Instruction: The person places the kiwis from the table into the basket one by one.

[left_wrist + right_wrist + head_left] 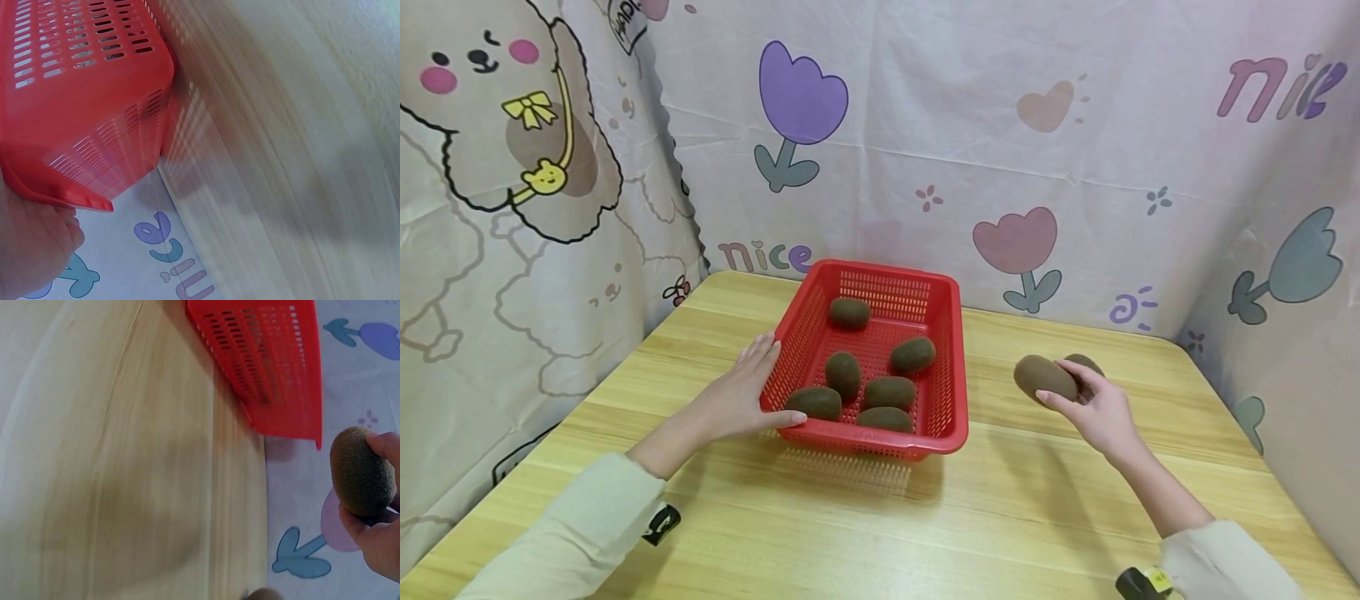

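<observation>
The kiwi [1045,377] is held just above the worktop [865,517] to the right of the red basket [951,367] in the head view, pinched by the fingers of the right hand [1101,408], while the left hand [741,400] rests with straight fingers against the basket's left wall. In the left wrist view only the basket [94,94] and part of the palm show. In the right wrist view the kiwi [362,472] looks light, fuzzy and probably soft, so I think a gentle hold around its middle is best.
</observation>
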The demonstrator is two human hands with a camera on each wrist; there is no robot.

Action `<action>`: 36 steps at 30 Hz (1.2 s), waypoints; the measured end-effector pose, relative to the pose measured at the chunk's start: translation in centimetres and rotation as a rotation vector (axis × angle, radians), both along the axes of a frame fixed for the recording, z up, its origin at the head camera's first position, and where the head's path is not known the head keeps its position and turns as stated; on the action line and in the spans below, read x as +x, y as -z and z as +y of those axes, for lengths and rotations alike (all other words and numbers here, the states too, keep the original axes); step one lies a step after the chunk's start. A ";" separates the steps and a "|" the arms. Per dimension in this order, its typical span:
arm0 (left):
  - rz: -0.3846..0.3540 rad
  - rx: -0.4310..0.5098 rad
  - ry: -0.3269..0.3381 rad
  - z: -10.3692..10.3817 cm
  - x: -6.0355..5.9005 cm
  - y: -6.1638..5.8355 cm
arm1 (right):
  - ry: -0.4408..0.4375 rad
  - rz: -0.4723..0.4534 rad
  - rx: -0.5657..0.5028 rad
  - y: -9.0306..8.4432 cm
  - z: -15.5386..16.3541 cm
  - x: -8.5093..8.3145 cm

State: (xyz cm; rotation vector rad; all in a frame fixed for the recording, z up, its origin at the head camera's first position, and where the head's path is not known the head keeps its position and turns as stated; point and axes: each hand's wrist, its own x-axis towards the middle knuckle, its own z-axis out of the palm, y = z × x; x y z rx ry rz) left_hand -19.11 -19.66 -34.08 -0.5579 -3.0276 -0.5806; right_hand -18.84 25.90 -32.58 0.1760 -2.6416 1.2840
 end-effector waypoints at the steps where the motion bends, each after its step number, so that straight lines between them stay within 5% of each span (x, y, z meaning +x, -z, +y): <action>1: 0.002 0.002 0.002 0.0 0.0 0.0 | -0.011 0.004 -0.014 -0.1 -0.3 -0.1; 15: 0.019 -0.091 0.027 -0.1 -0.3 -0.1 | -0.126 0.061 0.003 -1.9 -5.0 -1.5; 36: 0.046 -0.124 0.045 0.0 -0.3 -0.3 | -0.354 0.067 -0.012 -1.8 -13.4 -3.6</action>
